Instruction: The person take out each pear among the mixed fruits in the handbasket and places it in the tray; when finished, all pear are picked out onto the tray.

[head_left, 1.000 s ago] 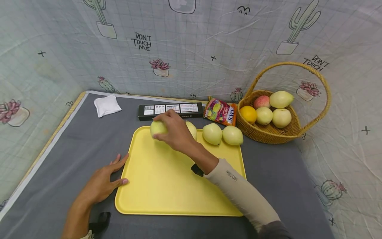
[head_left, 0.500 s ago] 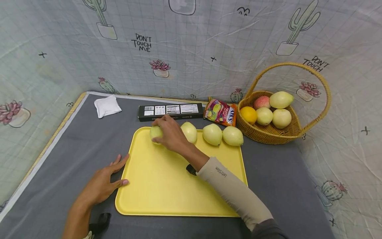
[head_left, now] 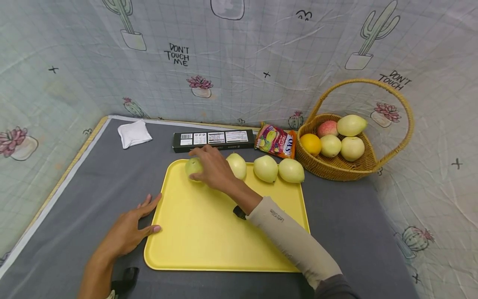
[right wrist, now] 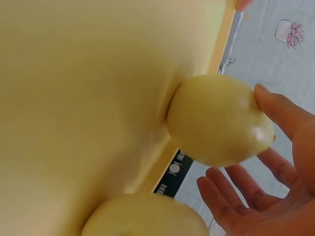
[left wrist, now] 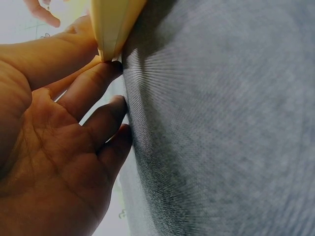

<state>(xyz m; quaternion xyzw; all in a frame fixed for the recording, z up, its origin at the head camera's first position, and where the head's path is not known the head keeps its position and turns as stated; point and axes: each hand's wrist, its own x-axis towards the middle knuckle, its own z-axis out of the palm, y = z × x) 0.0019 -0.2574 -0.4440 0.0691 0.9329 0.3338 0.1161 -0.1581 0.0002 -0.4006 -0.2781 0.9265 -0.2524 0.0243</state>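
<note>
A yellow tray [head_left: 220, 232] lies on the grey cloth. At its far left corner sits a pale green pear-like fruit [head_left: 193, 167]. My right hand [head_left: 215, 167] is around this fruit; in the right wrist view the thumb tip lies at the fruit's [right wrist: 216, 120] edge and the loosely bent fingers spread below it. Three similar pale fruits stand along the far rim: one beside my hand [head_left: 237, 166], another in the middle [head_left: 266, 168], and the last at the corner [head_left: 291, 170]. My left hand [head_left: 128, 230] touches the left rim with thumb and finger, fingers mostly straight.
Behind the tray lie a black box [head_left: 213, 140] with white labels and a colourful snack packet [head_left: 275, 140]. A wicker basket [head_left: 336, 169] with a tall handle holds several fruits at the right. A white pouch [head_left: 134, 133] is at the back left. A printed curtain hangs behind.
My right hand has come down and slightly nearer with the fruit, setting it at the tray's corner. More of the fruit now shows beyond the fingers. The left hand stays put.
</note>
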